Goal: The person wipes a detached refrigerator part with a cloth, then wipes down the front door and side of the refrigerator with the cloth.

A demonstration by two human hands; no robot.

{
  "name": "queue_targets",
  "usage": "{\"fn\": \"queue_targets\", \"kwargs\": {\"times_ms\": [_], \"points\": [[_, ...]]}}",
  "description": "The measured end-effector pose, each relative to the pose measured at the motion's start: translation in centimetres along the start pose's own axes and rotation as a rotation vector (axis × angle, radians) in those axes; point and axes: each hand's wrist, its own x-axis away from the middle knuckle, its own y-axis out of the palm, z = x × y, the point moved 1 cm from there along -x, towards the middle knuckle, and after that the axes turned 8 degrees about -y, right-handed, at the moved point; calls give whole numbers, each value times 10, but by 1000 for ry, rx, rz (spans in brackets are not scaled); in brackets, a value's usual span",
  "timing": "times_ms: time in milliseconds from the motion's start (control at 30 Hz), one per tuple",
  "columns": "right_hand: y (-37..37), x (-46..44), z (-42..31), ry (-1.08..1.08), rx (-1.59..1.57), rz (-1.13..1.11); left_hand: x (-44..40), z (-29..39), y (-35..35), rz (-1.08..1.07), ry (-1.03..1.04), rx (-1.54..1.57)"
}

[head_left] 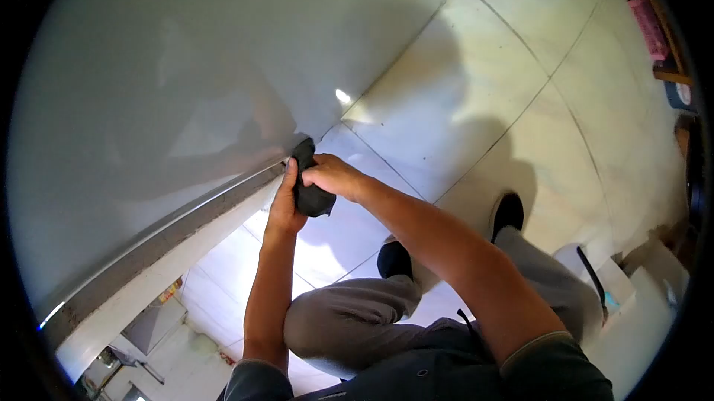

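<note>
A dark grey cloth (315, 200) is bunched up between my two hands, beside the end of a large glossy grey panel (171, 103). My left hand (285, 204) is closed on the cloth's left side, its thumb pointing up along it. From the right, my right hand (332, 175) grips the same cloth with curled fingers. The top of the cloth is at the panel's metal-trimmed edge (186, 207); whether it touches there I cannot tell. Along that edge runs a grimy strip with a pale band below it.
Pale floor tiles (520, 155) extend to the right of the panel. My dark shoes (509, 215) and bent knees are below my arms. Shelving with a pink item (648, 27) stands at the far right. A white container (647, 312) is at the lower right, and assorted items lie lower left.
</note>
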Motion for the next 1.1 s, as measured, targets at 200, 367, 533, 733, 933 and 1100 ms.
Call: {"fn": "queue_targets", "kwargs": {"times_ms": [200,367,533,733,933,1100], "points": [[-42,23,-57,268,-262,-248,-12,1,18,45,30,-23],[-86,23,-74,245,-134,-269,19,11,44,134,222,-21],[-160,-2,-54,177,-159,221,70,34,94,200,205,0],[-229,-25,-49,85,-322,472,90,51,173,307,319,-215],[-266,-48,-41,42,-568,570,105,57,209,438,427,-444],[-311,-61,-12,53,-647,702,117,57,205,583,558,-430]]}}
